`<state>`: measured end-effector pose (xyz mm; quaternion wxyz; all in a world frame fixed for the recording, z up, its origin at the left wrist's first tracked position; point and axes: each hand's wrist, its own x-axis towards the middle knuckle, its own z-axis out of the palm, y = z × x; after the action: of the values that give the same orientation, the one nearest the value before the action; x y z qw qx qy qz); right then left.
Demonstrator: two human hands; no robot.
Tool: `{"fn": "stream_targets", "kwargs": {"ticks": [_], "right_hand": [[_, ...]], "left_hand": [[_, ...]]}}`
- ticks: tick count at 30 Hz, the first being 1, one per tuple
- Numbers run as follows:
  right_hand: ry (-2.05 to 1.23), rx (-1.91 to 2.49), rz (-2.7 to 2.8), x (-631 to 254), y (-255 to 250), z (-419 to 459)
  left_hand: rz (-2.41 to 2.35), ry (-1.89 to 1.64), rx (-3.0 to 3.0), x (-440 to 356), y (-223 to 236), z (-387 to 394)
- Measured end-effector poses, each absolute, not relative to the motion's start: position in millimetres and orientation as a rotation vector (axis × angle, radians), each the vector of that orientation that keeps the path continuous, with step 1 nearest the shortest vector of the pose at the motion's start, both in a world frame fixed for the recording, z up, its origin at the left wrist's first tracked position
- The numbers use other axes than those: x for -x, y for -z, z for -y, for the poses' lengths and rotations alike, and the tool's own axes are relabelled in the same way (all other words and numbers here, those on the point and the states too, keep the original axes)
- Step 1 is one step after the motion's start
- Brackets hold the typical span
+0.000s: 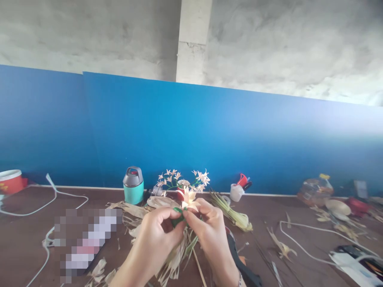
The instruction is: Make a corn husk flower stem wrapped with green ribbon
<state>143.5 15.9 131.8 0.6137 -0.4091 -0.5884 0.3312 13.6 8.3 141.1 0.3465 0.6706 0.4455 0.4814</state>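
A cream flower [189, 198] with pointed petals stands upright in front of me, made of what looks like dried husk. My right hand [208, 223] is closed, thumb and fingers pinching the flower at its base. Close beside it, my left hand [161, 231] pinches green floral tape [178, 215] against the flower's underside; the fingers hide part of the tape. Behind the hands, sprays of small pale flowers [202, 180] stand in a red and white cup [181, 191]. Dried husks [131, 208] and loose strips [176, 265] lie around and below my hands.
A teal flask [133, 187] stands at the back, before a blue partition [209, 131]. Right of the flowers lie a pale green fibre bundle [233, 213] and a white cup [236, 192]. White cables [44, 243] cross the brown table. A black tool handle [243, 265] is near my right wrist.
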Motion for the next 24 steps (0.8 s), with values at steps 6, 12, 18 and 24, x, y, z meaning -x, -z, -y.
{"fn": "stream_targets", "kwargs": {"ticks": [6,12,18,24], "right_hand": [[-0.784,0.984,1.322,-140.2,-133.0,-14.1],[-1.357,0.772,1.095,-144.8,-131.1,-18.6],[-1.623,0.585,1.052,-147.5,-128.7,-23.6],[-0.977,0.955,1.33,-150.8,-133.1,-21.0]], "left_hand": [[-1.326,-1.369,-1.874,-13.5,-133.8,-7.2],[-1.008,-1.184,-1.391,-10.4,-137.1,-12.9],[-0.701,-1.109,-1.031,-11.0,-132.8,-17.9],[-0.962,-1.201,-1.296,-16.7,-133.2,-17.3]]}}
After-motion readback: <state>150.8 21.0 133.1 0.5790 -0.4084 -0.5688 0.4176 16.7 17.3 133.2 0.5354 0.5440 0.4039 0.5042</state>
